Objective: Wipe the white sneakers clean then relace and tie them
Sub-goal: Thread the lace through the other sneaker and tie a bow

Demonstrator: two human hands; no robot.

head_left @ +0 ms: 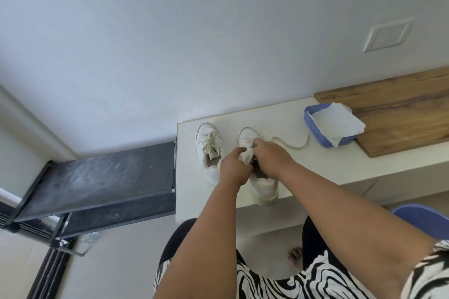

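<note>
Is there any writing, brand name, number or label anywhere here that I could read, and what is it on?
No readable text anywhere in this view.
Laced sneaker: no logo or lettering shows.
Sneaker being relaced: mostly covered by the left hand and right hand; no brand visible.
Blue tray with paper towels: plain.
Wall plate: blank.
Patterned top: stripes only, no words.

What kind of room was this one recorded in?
Probably a home room: a built-in white counter against a plain wall, a wooden board, a dusty black rack beside it, and a bare foot on the floor.
</note>
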